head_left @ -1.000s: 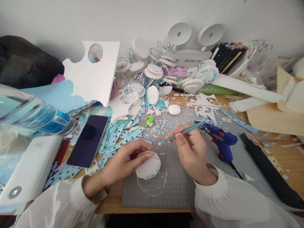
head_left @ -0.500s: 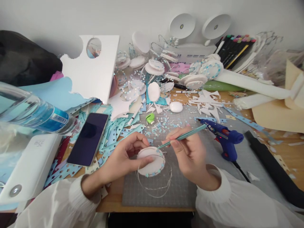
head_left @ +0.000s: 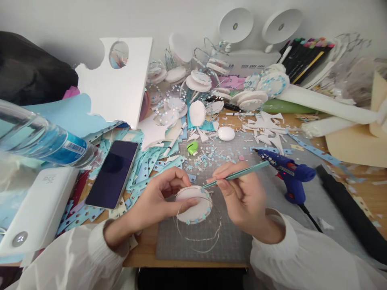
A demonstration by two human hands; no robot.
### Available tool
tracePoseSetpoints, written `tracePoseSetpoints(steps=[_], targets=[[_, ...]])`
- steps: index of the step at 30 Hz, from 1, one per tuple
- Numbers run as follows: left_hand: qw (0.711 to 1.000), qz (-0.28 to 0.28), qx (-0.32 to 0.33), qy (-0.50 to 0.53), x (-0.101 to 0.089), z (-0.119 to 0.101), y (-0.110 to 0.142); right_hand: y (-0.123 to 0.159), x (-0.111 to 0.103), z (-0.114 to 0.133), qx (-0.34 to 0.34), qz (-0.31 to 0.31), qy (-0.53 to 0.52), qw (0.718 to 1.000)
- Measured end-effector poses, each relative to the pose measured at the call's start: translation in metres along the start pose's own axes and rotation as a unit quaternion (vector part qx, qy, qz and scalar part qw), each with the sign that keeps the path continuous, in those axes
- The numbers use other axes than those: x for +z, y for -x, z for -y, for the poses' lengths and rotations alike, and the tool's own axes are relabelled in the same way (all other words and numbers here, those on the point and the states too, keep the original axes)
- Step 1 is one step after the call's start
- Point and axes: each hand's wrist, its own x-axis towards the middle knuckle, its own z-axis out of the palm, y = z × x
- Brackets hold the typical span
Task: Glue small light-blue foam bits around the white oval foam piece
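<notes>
The white foam disc (head_left: 200, 208) sits just over the near part of the grey cutting mat (head_left: 232, 245), blue stars (head_left: 196, 220) along its rim, a thin wire (head_left: 196, 240) looping toward me; a second ago my tweezers (head_left: 248, 171) hung off the rim with a small scrap at their tip; now the tip meets the disc's far edge, so I judge this to be a placing or pressing step; whether the scrap is still gripped, I cannot tell. My left hand (head_left: 160, 197) pinches the disc, thumb flat across its face, fingers curled at the far-left edge; my right hand (head_left: 244, 197) comes in from the side, fingers closed pen-fashion on the tweezers, which slant down leftward; beyond lie loose star confetti (head_left: 208, 157) and, rightward, the blue glue gun (head_left: 292, 177).
</notes>
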Motion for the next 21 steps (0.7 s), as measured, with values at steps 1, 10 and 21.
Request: tracePoseSetpoints(steps=[1, 10, 21], targets=[[1.0, 0.001, 0.001, 0.0, 0.0001, 0.0001, 0.0, 0.0002, 0.0, -0.0002, -0.002, 0.0, 0.0, 1.0], [1.0, -0.002, 0.006, -0.008, 0.0015, -0.0006, 0.0002, 0.002, 0.0007, -0.001, -0.003, 0.011, -0.006, 1.0], [1.0, 0.01, 0.014, 0.002, 0.0018, 0.001, 0.001, 0.0023, 0.0022, -0.0023, -0.061, 0.028, -0.01, 0.998]])
